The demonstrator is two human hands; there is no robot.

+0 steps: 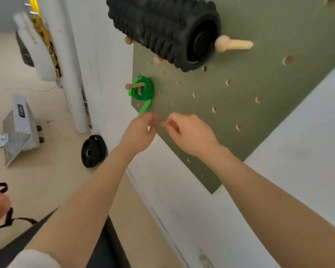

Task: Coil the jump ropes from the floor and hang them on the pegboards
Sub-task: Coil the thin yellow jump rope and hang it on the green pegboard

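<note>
A bright green jump rope (pixel 143 90) hangs on an olive-green pegboard (pixel 259 97) beneath a black ridged foam roller (pixel 159 29).

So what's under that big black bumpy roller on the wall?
Wooden pegs stick out of the green pegboard beneath the black roller, apparently holding it up. Lower down, the coiled green jump rope hangs on another peg. The roller hides the board behind it.

We see a big black foam roller (pixel 162 29) lying on wooden pegs up high. On the floor a round black weight plate (pixel 93 151) leans on the white wall (pixel 182 200), near a white box (pixel 23 124).
</note>
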